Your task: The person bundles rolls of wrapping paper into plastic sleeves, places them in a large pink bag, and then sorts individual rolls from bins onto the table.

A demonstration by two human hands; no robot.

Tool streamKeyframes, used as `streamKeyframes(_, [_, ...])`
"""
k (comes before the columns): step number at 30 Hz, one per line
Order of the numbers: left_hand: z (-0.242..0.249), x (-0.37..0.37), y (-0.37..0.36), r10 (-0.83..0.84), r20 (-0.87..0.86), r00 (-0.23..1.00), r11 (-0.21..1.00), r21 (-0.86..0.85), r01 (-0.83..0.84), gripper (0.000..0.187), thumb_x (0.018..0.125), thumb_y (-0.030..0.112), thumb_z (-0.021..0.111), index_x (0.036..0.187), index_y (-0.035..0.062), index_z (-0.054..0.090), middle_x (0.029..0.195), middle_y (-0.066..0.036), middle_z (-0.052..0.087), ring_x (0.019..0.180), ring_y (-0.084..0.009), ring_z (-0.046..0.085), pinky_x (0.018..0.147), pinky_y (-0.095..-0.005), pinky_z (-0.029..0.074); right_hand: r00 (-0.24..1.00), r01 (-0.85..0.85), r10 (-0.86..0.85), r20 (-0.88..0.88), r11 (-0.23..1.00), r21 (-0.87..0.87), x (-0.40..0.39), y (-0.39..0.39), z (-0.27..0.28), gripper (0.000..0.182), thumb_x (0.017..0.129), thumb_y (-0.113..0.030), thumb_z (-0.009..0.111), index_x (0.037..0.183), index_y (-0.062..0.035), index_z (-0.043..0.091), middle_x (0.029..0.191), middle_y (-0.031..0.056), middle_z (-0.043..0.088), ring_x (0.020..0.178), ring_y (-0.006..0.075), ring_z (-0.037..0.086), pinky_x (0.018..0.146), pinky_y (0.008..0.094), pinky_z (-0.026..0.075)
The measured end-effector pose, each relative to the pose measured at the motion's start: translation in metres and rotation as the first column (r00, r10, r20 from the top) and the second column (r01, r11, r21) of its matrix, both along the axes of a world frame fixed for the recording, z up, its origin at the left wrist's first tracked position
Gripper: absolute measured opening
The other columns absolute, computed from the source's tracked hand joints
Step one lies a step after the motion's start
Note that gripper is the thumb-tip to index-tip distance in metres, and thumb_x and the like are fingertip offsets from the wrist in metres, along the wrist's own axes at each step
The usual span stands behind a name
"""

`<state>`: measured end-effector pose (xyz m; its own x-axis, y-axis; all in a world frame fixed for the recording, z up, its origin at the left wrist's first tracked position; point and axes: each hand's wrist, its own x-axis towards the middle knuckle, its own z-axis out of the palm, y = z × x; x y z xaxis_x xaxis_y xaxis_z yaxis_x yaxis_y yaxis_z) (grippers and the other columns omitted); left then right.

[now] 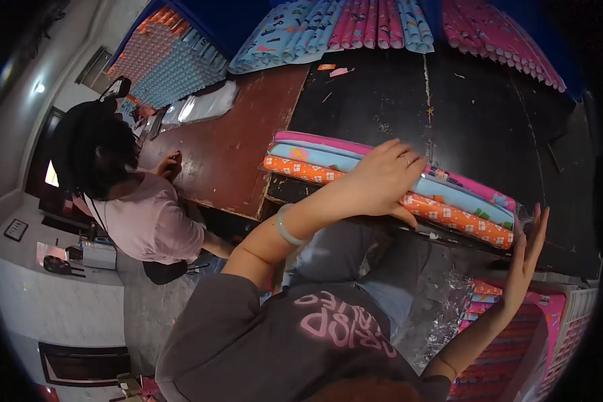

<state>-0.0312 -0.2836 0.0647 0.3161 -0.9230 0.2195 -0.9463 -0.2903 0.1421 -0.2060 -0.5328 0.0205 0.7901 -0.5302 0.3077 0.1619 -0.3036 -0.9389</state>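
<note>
Your left hand [382, 181] lies flat, fingers spread, on top of a bundle of wrapping-paper rolls [449, 201] — pink, light blue and orange — lying across the near edge of the dark desk [476, 114] at the middle of the frame. Your right hand [528, 248] is open, fingers straight, pressed against the bundle's right end. At the left, another person [134, 201] in a pink shirt sits at the brown desk [234, 141]. More rolls [355, 27] lie along the top.

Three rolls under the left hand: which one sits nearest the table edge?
The orange roll with white squares. It lies at the near edge, by the left hand; the light blue roll and pink roll lie behind it.
</note>
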Motion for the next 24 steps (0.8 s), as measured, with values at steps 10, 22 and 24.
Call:
streamKeyframes(10, [-0.023, -0.01, -0.005, 0.045, 0.125, 0.991, 0.988, -0.149, -0.026, 0.079, 0.059, 0.044, 0.073, 0.112, -0.0103, 0.047, 0.106, -0.021, 0.053, 0.103, -0.0335, 0.052, 0.091, -0.0397, 0.04, 0.997, 0.009, -0.009, 0.076, 1.0, -0.002, 0.005, 0.025, -0.003, 0.056, 0.093, -0.014, 0.042, 0.143, -0.011, 0.018, 0.145, 0.0159, 0.023, 0.127, 0.0261, 0.035, 0.104, 0.0395, 0.028])
streamKeyframes(22, [-0.019, -0.019, -0.007, 0.101, 0.064, 0.993, 0.993, -0.067, -0.097, 0.083, 0.067, 0.049, 0.066, 0.119, -0.0105, 0.041, 0.122, -0.024, 0.047, 0.116, -0.0347, 0.045, 0.102, -0.041, 0.033, 0.843, 0.52, -0.523, 0.124, 0.852, 0.059, -0.06, -0.066, -0.033, 0.055, 0.089, -0.015, 0.054, 0.138, -0.0073, 0.031, 0.138, 0.013, 0.036, 0.115, 0.0178, 0.043, 0.096, 0.0313, 0.035])
streamKeyframes(24, [-0.023, -0.019, -0.008, 0.114, 0.015, 0.993, 0.99, -0.087, -0.112, 0.084, 0.066, 0.048, 0.067, 0.12, -0.0104, 0.041, 0.123, -0.023, 0.047, 0.116, -0.0342, 0.045, 0.102, -0.0405, 0.033, 0.788, 0.609, -0.598, 0.149, 0.792, -0.041, -0.076, -0.079, -0.036, 0.054, 0.089, -0.018, 0.053, 0.137, -0.0068, 0.033, 0.137, 0.0128, 0.038, 0.116, 0.0185, 0.043, 0.097, 0.0318, 0.035])
